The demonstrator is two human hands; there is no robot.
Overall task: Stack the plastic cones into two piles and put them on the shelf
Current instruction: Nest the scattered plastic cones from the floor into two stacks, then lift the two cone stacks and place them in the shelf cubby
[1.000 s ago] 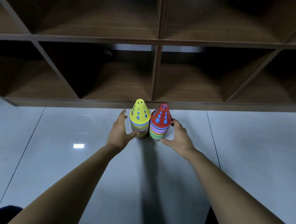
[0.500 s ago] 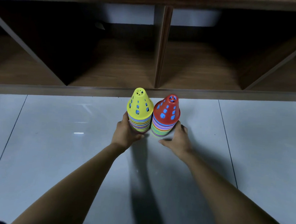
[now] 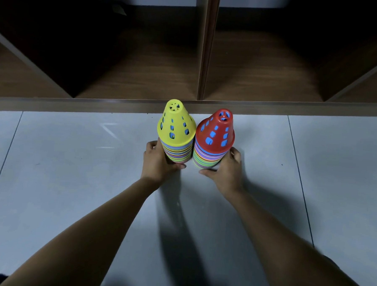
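Observation:
Two piles of coloured plastic cones stand side by side, touching, just in front of the shelf. The left pile [image 3: 177, 129] has a yellow cone on top; the right pile [image 3: 215, 133] has a red one. My left hand [image 3: 158, 161] grips the base of the yellow-topped pile, thumb in front and fingers round its left side. My right hand [image 3: 225, 170] grips the base of the red-topped pile in the same way from the right. I cannot tell whether the piles touch the floor. The brown wooden shelf [image 3: 141, 106] runs across the top, its bottom compartments open and dark.
A vertical divider [image 3: 206, 56] splits the two middle compartments directly behind the piles. Slanted dividers [image 3: 30, 64] bound the compartments further left and right. Pale grey floor tiles [image 3: 73, 158] stretch around my arms, with my arms' shadows on them.
Both hands closed round the bases of the piles, which were only flanked a second ago. The piles and the view have come closer to the shelf's bottom row.

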